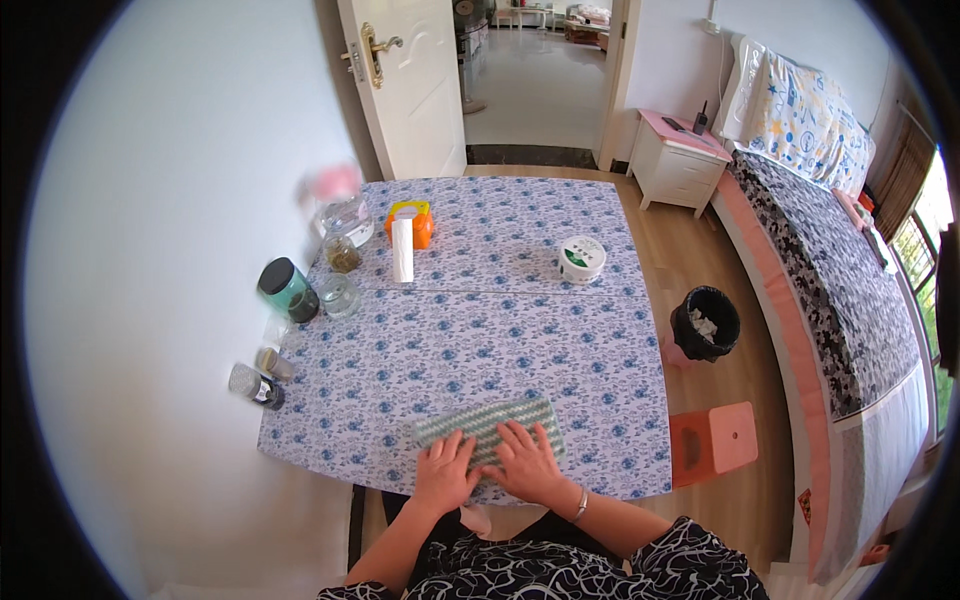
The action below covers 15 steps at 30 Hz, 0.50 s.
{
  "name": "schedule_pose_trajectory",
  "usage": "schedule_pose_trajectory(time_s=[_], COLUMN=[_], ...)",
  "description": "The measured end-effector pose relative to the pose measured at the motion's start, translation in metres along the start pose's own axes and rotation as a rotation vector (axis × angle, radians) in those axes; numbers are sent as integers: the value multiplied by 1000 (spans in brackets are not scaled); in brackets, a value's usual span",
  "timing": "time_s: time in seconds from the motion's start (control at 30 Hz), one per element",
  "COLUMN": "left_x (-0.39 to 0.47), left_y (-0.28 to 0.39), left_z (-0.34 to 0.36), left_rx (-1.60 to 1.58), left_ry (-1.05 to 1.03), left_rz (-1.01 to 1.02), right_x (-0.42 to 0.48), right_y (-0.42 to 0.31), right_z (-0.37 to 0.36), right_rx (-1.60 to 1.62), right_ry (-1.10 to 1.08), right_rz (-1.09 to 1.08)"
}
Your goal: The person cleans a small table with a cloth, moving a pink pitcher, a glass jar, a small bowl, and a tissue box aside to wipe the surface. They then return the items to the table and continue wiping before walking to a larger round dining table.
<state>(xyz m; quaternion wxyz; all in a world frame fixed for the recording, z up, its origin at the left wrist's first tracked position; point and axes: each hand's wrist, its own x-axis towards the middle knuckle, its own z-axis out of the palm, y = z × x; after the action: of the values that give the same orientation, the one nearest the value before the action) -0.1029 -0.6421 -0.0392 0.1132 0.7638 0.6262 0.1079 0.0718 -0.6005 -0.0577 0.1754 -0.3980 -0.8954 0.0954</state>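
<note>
A folded green-and-white striped cloth [480,425] lies flat near the front edge of the table [480,337], which has a blue floral cover. My left hand [444,471] rests palm down on the cloth's left part, fingers pointing away from me. On its right part lies my right hand [523,463], also palm down with fingers spread. The two thumbs nearly meet at the cloth's near edge. Neither hand grips anything that I can see. Part of the cloth is hidden beneath the hands.
Along the left stand jars [289,289], a glass of water [339,296] and small shakers [259,384]. Farther back are an orange box [420,225], a white roll [403,251] and a round white tub [582,259]. A bin [705,322] and red stool [716,442] stand right of the table.
</note>
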Motion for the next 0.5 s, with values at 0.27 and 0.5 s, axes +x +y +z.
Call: schedule_pose_trajectory(time_s=[0.27,0.5], left_x=[84,221], left_y=[37,62], left_z=[-5,-44], left_rx=[-504,-349], left_ry=[-561,-354], left_rz=[143,50], right_x=[31,31], right_y=[60,93], right_z=[-8,-11], right_rx=[-124,-19], right_ry=[187,273], right_rz=[345,310])
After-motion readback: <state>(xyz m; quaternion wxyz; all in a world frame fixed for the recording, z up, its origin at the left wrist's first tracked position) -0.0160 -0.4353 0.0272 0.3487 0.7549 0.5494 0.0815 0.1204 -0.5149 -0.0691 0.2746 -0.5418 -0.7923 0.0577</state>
